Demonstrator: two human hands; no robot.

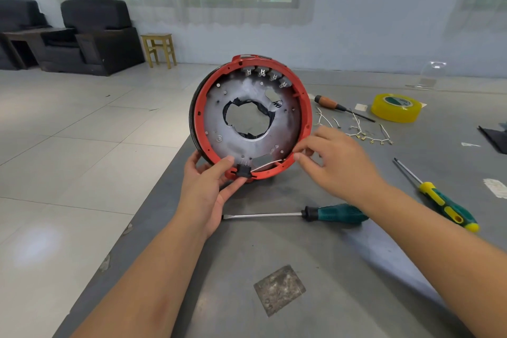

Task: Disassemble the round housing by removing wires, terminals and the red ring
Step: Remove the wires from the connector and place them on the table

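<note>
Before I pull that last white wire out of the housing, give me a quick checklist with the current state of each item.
1. Housing steadied: ok, the left hand grips its lower edge and it stands tilted on the table.
2. Right hand on the white wire: ok, fingertips pinch at its end by the red ring.
3. Wire's other end free of the black switch: not ok, it runs right up to it.
4. Red ring off: not ok, it sits on the housing.
5. Top terminals removed: not ok, four remain.
6. Flat screwdriver handy: ok, it lies just below the hands.
</note>
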